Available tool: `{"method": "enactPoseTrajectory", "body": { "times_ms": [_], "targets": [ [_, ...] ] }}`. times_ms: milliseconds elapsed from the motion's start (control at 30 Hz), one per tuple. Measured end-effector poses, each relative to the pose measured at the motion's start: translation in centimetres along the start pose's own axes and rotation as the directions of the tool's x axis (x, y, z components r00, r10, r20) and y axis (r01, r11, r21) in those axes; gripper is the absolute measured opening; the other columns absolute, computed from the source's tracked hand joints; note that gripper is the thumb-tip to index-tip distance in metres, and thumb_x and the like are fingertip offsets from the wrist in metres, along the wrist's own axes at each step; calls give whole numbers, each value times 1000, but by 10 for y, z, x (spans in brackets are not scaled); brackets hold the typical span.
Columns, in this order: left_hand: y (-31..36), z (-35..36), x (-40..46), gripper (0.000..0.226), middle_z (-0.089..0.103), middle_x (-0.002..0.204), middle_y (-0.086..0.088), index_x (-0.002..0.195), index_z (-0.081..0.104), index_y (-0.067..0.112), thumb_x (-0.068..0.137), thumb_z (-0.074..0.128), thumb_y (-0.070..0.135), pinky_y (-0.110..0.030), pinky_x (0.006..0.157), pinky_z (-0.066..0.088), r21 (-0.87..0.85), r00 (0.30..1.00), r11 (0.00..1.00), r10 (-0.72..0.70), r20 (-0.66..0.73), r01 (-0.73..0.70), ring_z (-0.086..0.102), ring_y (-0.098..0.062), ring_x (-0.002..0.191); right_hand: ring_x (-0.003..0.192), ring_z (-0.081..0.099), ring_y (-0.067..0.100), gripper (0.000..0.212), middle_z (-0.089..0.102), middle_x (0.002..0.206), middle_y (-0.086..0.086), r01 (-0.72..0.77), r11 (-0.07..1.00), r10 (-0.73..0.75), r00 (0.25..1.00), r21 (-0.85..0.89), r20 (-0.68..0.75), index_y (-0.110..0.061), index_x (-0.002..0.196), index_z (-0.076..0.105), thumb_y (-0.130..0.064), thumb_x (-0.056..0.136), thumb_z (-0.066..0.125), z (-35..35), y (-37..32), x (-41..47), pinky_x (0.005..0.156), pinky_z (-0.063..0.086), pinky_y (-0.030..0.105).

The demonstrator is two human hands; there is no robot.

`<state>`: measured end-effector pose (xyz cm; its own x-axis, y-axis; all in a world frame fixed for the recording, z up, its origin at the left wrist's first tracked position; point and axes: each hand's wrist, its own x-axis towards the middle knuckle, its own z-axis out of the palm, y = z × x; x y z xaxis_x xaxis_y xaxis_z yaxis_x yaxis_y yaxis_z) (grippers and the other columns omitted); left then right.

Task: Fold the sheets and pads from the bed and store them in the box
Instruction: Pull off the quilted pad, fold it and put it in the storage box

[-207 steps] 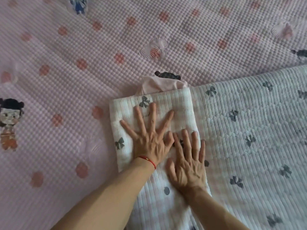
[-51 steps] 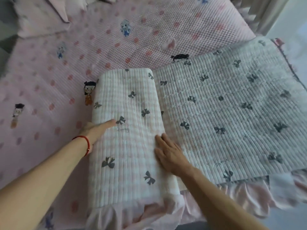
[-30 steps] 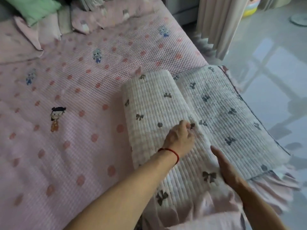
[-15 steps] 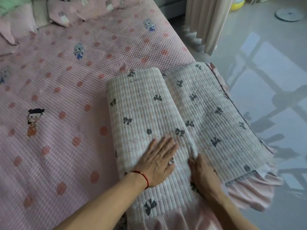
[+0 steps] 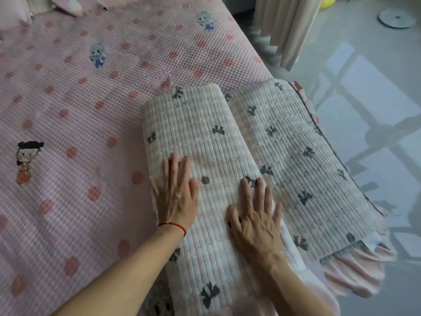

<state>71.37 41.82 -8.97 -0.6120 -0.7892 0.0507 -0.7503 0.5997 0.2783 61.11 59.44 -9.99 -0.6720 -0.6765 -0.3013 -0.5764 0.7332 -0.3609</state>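
Note:
A white quilted pad with dark bow prints (image 5: 284, 156) lies at the right edge of the bed, its left part folded into a thick band (image 5: 198, 137). My left hand (image 5: 176, 195), with a red string at the wrist, presses flat on the left side of that band. My right hand (image 5: 255, 215) lies flat with spread fingers on the band's right edge, beside the fold line. The pad's pink ruffled skirt (image 5: 355, 272) hangs off the bed's corner. No box is in view.
The pink dotted bed cover with cartoon figures (image 5: 91, 110) spreads to the left and far side. Pillows (image 5: 68, 5) sit at the head of the bed. A beige curtain (image 5: 284, 26) hangs beyond the bed; glossy grey floor (image 5: 376, 99) lies to the right.
My left hand slid toward the band's left edge. My right hand moved from the crease up onto the folded band and flattened, fingers spread.

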Motion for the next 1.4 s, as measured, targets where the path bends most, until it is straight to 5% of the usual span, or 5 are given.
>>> {"method": "enactPoseTrajectory", "body": {
  "times_ms": [200, 467, 867, 1233, 1400],
  "targets": [
    [-7, -14, 16, 70, 34, 159, -20, 160, 19, 13, 104, 41, 48, -46, 113, 34, -389, 751, 655, -636, 178, 648, 40, -39, 141, 154, -28, 23, 72, -36, 165, 0, -9, 1000, 9, 1000, 2, 1, -37, 154, -32, -65, 100, 7, 2, 3, 7, 126, -6, 56],
    [-47, -27, 8, 77, 76, 109, -5, 120, 63, 18, 57, 93, 52, -43, 88, 59, -528, 514, 91, -419, 749, 844, 73, -24, 98, 156, -21, 24, 74, -31, 167, 0, -60, 997, 60, 998, -38, -8, -32, 158, -26, -59, 99, 10, 24, 11, 25, 126, -6, 56],
    [-1, -116, 14, 38, 66, 89, -4, 79, 55, 17, 72, 92, 17, -33, 85, 54, -643, 652, 208, -472, 594, 737, 64, -18, 75, 158, -9, 31, 70, -23, 170, -2, -150, 988, 141, 971, 38, 194, -50, 156, -20, -71, 100, 16, -59, -18, -9, 123, 4, 66],
    [-105, -284, -10, 52, 68, 104, -5, 112, 58, 12, 70, 86, 25, -35, 81, 57, -485, 725, 556, -623, 294, 675, 66, -28, 89, 157, 16, 19, 55, 24, 169, 3, 31, 955, -136, 931, 296, 340, -28, 161, 30, -47, 109, 32, -105, -163, -115, 124, 15, 39],
    [-130, -284, -29, 67, 60, 134, -16, 141, 46, 12, 80, 72, 15, -45, 96, 52, -306, 724, 660, -660, 201, 686, 60, -40, 117, 117, 55, 12, 45, 61, 135, -2, 62, 923, -197, 924, 380, 327, -26, 133, 60, -52, 105, 37, -105, -170, -135, 93, 39, 25]
  ]
}}
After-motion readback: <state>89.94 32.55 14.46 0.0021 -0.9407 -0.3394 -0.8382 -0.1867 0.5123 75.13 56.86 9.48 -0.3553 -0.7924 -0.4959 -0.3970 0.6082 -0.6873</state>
